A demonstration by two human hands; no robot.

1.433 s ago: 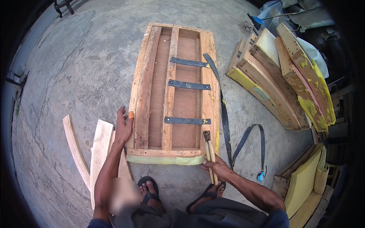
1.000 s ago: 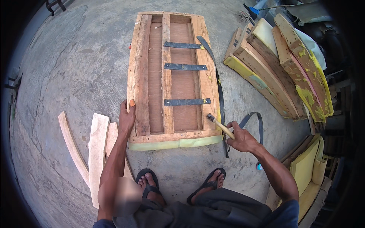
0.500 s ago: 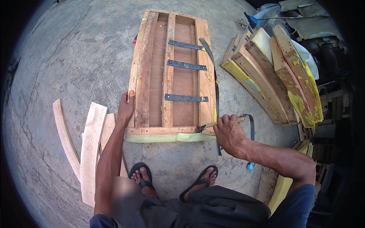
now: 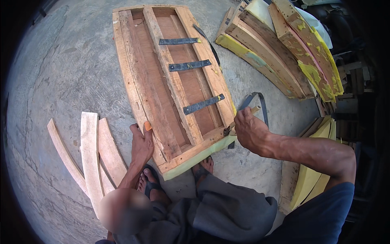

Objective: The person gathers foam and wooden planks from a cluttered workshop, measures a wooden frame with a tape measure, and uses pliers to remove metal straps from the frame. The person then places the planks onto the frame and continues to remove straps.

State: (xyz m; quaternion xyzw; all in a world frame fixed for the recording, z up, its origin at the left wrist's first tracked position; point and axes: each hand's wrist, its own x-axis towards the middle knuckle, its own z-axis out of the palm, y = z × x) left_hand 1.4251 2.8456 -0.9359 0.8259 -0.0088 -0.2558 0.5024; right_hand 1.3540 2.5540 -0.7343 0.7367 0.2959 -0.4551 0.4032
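Note:
A long wooden frame (image 4: 170,77) lies flat on the concrete floor, with three dark straps (image 4: 190,65) across it and yellow-green foam along its near edge. My left hand (image 4: 141,143) rests flat on the frame's near left rail. My right hand (image 4: 248,129) grips a wooden-handled hammer (image 4: 231,129); its dark head touches the frame's near right corner. My feet in sandals stand just below the frame.
Three curved wooden slats (image 4: 89,154) lie on the floor at my left. A stack of wooden frames with yellow foam (image 4: 280,49) leans at the upper right. A dark strap (image 4: 260,103) loops on the floor beside the frame. More foam-covered pieces (image 4: 313,179) stand at right.
My right hand swung the hammer from upright, out to the right, then down to the frame's near right corner. The view tilted and came closer. My left hand stayed on the left rail.

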